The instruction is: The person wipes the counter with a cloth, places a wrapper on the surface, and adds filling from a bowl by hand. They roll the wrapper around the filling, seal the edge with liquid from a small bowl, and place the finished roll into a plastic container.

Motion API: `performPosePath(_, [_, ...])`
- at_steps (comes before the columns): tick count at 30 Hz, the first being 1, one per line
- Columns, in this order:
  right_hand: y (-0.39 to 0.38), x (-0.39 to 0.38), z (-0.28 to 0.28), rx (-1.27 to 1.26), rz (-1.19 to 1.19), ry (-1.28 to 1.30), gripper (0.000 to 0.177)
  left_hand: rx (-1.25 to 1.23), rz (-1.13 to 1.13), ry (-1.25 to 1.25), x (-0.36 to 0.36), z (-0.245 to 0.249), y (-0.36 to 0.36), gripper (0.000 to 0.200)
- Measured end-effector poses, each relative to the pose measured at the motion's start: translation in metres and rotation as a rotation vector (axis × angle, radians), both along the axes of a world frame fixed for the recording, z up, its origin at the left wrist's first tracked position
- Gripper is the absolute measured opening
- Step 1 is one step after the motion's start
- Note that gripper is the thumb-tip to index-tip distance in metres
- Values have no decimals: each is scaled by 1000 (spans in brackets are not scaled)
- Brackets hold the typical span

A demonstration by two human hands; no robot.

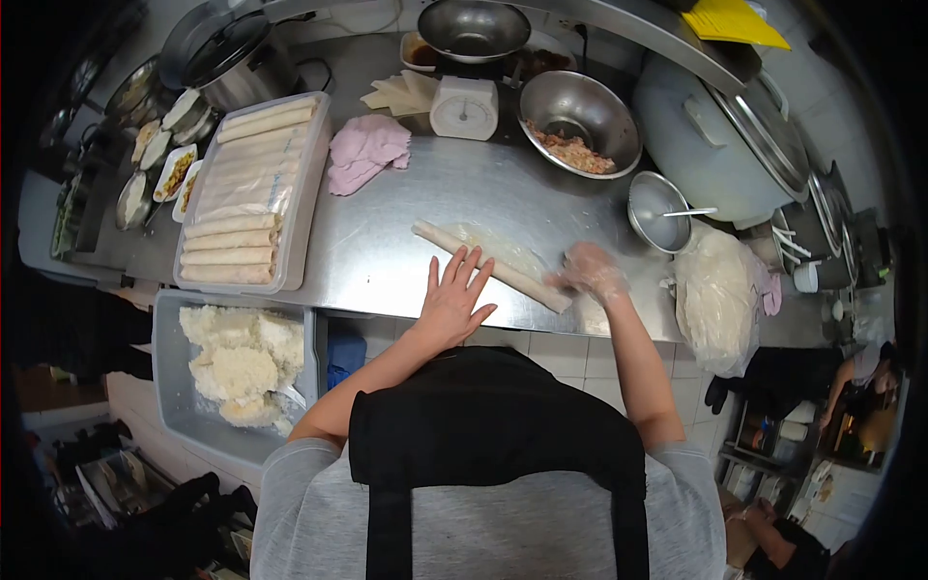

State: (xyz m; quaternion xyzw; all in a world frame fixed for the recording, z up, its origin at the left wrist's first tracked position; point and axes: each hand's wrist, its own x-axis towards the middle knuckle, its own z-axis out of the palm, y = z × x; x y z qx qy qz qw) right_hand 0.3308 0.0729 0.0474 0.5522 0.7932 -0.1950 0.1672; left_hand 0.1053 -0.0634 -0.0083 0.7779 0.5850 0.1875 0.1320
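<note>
A long, thin, pale roll (527,284) lies slantwise on the steel worktop (372,227), close to its front edge. My left hand (452,300) is bare, its fingers spread flat across the left half of the roll. A thin clear plastic glove covers my right hand (592,273), which is beside the right end of the roll; its fingers are smeared by motion. Just behind the roll, a translucent film-like patch (498,244) lies on the steel.
Similar rolls fill a plastic tub (295,242) at left, above a grey bin (174,387) of white crumbly food. Behind are a pink cloth (367,153), a kitchen scale (464,108) and a steel bowl (580,97) of filling. A bagged pale mass (715,300) sits at right.
</note>
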Motion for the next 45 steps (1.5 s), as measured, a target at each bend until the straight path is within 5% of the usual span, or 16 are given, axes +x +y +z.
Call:
performPosePath(4, [13,-28,9,45,-207,83,52,12,-41,56,-5,5,4,66])
performPosePath(11, [-6,21,-2,106,-71,21,44,76,-298,24,-21,3,22,55])
performPosePath(14, [-31,-1,4,265,-170,371,30,147,-364,18,-25,4,40,49])
performPosePath(16, [-49,-21,-11,554,339,698,19,203,-405,-9,-27,1,54,41])
performPosePath(20, [-59,-33,-35,644,237,657,11,128,-452,-98,-26,-2,85,33])
performPosePath(23, [-43,-28,-31,424,3,732,8,247,-460,-127,-21,5,93,29])
performPosePath(27, [-39,-28,-37,466,5,618,10,214,-446,-117,-18,-3,95,29])
performPosePath(29, [-51,-37,-35,767,188,680,11,252,-453,-164,-18,-7,104,28])
performPosePath(34, [-24,-28,-50,679,145,662,10,102,-487,-189,-15,2,125,30])
performPosePath(36, [-10,-21,-55,479,150,908,14,83,-465,-169,-14,3,123,31])
performPosePath(45, [-62,-21,-35,434,250,655,13,93,-362,-141,-15,-4,48,40])
